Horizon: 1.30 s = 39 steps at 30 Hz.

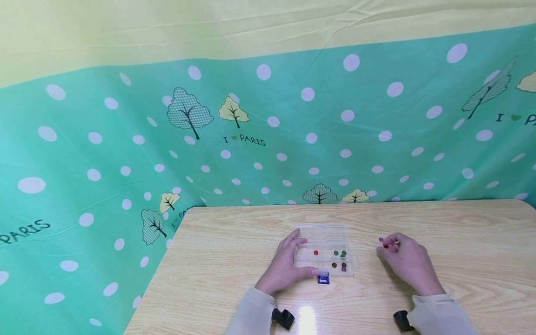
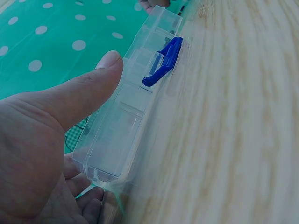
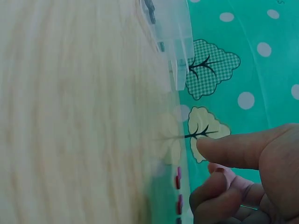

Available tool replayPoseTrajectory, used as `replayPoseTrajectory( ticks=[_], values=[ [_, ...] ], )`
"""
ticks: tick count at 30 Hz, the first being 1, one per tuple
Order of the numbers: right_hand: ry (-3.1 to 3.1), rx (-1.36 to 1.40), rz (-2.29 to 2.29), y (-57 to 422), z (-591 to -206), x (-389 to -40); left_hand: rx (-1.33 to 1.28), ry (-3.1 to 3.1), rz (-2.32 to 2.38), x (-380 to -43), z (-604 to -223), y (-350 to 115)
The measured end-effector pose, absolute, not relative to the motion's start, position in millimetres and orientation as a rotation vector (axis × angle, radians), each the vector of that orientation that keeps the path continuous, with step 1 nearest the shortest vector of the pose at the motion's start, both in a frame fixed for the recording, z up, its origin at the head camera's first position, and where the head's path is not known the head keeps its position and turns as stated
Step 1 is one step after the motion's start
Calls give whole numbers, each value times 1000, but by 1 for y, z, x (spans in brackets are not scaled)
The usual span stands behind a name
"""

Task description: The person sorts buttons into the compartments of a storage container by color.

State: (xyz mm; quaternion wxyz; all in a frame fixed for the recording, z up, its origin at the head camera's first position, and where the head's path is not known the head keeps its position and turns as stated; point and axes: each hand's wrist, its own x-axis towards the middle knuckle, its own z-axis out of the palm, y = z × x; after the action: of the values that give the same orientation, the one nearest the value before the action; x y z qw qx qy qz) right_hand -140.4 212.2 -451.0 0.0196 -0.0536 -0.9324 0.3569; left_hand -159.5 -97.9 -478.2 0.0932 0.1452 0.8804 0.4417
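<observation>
A clear plastic compartment box (image 1: 307,265) lies with its lid (image 1: 323,235) raised back. My left hand (image 1: 285,266) grips its left end, thumb near the blue latch (image 2: 168,60) at the front, fingers round the side. Inside are a red disc (image 1: 316,252), several green discs (image 1: 336,253) and several dark discs (image 1: 334,265). Right of the box, my right hand (image 1: 408,263) has its fingers curled, with a small red disc (image 3: 219,170) at the fingertips. A purple disc (image 1: 380,239) shows just beyond them. More red and purple discs (image 3: 180,205) lie beside this hand.
The box and hands are on a light wood-grain table (image 1: 217,251). A green dotted cloth (image 1: 289,144) with trees hangs along its back edge. A black strap piece (image 1: 283,319) is at the left wrist, another (image 1: 403,321) at the right.
</observation>
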Motion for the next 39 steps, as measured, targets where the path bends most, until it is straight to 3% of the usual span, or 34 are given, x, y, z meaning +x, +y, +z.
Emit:
replayPoseTrajectory(
  ticks=[39],
  values=[
    [-2953, -242, 1072, 219, -466, -148, 431, 2625, 1303, -160, -479, -98]
  ],
)
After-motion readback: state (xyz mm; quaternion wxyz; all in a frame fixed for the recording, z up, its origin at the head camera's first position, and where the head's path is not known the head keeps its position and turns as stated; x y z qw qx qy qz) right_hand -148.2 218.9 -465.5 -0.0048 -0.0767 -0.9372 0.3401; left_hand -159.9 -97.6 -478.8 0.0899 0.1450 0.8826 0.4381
